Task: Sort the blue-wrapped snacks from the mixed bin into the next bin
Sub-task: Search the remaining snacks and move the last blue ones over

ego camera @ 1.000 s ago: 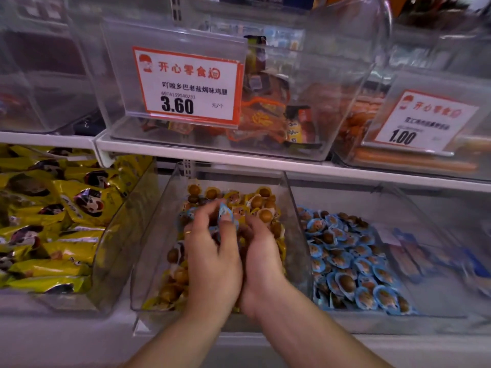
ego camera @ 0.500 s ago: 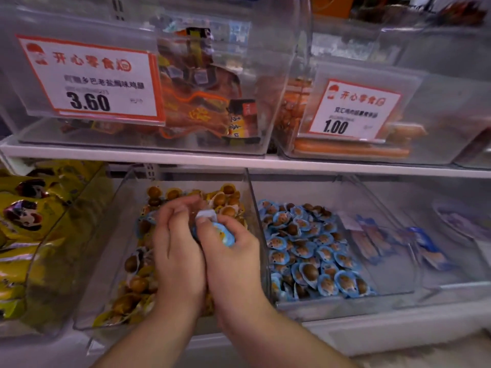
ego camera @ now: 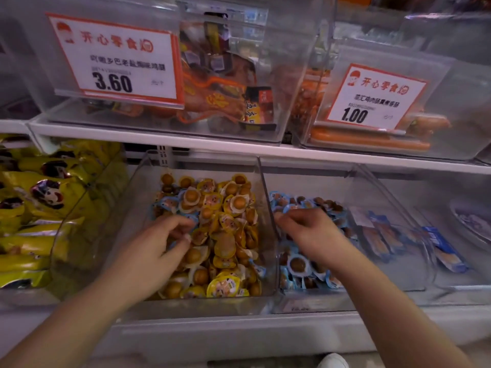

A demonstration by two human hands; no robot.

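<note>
- Two hands, two bins: our left hand (ego camera: 159, 245) is in the mixed bin (ego camera: 261, 197) among yellow packs (ego camera: 225, 285), our right hand (ego camera: 310, 232) is over the next bin (ego camera: 353, 181), just across the clear wall between them.
- Several blue packs (ego camera: 167, 204) show in the mixed bin, mostly at its back left, just beyond our left fingers (ego camera: 183, 221); one more peeks out at the front right edge.
- Our left fingers are curled down into the pile, thumb near forefinger, a narrow pinch; whether they hold a pack we cannot tell.
- Our right hand is palm down, fingers loosely bent over the blue pile (ego camera: 297, 264); we judge it is letting go, though we cannot tell whether anything is under the palm.
- To do this well, we should drop low over the pile so nothing bounces out.
- We should pinch blue packs by the flat rim, not the bulge.
- Lifting yellow ones aside will show blue beneath.
</note>
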